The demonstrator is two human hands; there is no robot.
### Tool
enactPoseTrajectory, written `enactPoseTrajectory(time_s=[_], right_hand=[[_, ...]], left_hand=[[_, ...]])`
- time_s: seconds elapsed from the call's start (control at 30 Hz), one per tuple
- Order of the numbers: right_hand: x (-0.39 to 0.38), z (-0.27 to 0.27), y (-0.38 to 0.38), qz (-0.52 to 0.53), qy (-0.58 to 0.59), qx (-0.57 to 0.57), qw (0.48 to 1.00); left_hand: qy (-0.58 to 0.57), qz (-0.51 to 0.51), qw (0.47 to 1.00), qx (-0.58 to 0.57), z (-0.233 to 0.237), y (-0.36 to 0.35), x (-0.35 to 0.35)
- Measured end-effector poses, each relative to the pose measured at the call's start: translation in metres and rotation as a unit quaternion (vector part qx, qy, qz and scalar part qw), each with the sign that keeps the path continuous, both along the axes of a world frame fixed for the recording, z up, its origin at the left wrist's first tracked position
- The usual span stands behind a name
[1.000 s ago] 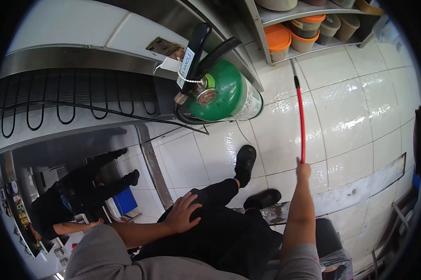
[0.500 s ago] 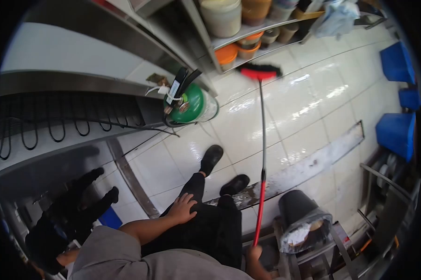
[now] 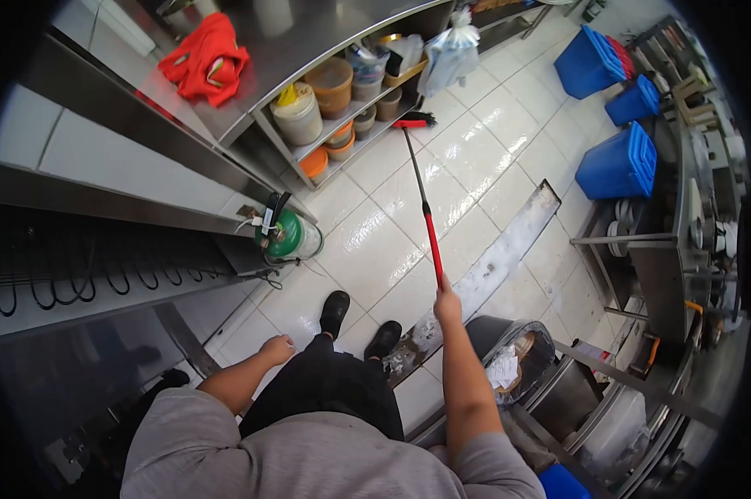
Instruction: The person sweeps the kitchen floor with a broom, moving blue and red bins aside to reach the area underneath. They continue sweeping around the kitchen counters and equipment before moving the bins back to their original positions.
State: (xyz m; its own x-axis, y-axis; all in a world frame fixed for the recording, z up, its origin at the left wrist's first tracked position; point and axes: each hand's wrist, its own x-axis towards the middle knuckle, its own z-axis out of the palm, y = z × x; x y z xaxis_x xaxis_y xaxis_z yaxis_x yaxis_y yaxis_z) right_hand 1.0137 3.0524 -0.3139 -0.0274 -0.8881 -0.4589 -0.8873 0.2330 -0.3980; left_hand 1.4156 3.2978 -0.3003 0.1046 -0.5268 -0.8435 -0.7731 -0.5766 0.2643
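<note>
down from the head camera, we see our right hand (image 3: 448,301) stretched out ahead of us with the fingers wrapped tight around the near end of the broom (image 3: 425,218). its red and black handle runs up and away from that hand across the glossy white floor tiles (image 3: 367,249). the brush head (image 3: 415,121) sits well apart from the hand, on the floor just beside the foot of the steel shelf (image 3: 267,137).

our left hand (image 3: 276,349) is curled into a loose fist at our side, against the dark trousers and well apart from the broom. our two black shoes (image 3: 335,312) stand on the tiles between the two hands.

on the shelf stand tubs with orange lids (image 3: 314,162), and a red cloth (image 3: 207,60) lies on the steel counter above them. a green fire extinguisher (image 3: 286,235) stands near the counter's end, left of the broom handle. a grey strip in the floor (image 3: 508,241) runs slantwise just under the right hand. a black bin with a clear liner (image 3: 508,358) sits just beside our right forearm, and blue crates (image 3: 621,162) stand farther off to the right.
</note>
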Motion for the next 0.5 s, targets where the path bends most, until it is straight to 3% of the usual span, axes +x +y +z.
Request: enactPoseTrajectory(time_s=[0.07,0.17,0.23,0.3,0.33,0.37,0.4,0.43,0.5], right_hand=[[-0.002,0.001,-0.016,-0.019,-0.007,-0.032,0.999],[-0.029,0.044,0.026,0.017,0.013,-0.003,1.000],[-0.058,0.071,0.123,0.002,0.029,0.026,0.999],[-0.069,0.133,0.234,-0.072,0.006,0.140,0.987],[-0.074,0.155,0.292,-0.057,0.072,0.163,0.982],[-0.075,0.177,0.346,-0.083,0.079,0.165,0.980],[-0.101,0.156,0.423,-0.099,-0.006,0.115,0.988],[-0.067,0.232,0.417,-0.128,0.067,0.279,0.949],[-0.068,0.245,0.462,-0.168,0.060,0.308,0.934]], left_hand=[[-0.006,-0.018,1.000,0.006,0.015,-0.014,0.023],[-0.010,-0.027,0.999,-0.043,0.033,-0.027,0.053],[0.003,-0.045,0.998,-0.038,0.052,-0.034,0.071],[0.014,-0.057,0.998,-0.033,0.066,-0.042,0.087],[0.016,-0.068,0.997,-0.041,0.071,-0.048,0.092],[0.017,-0.080,0.996,-0.048,0.076,-0.054,0.096],[0.018,-0.087,0.995,-0.052,0.082,-0.061,0.097],[0.031,-0.087,0.993,-0.075,0.087,-0.074,0.093],[0.069,-0.078,0.987,-0.123,0.084,-0.104,0.081]])
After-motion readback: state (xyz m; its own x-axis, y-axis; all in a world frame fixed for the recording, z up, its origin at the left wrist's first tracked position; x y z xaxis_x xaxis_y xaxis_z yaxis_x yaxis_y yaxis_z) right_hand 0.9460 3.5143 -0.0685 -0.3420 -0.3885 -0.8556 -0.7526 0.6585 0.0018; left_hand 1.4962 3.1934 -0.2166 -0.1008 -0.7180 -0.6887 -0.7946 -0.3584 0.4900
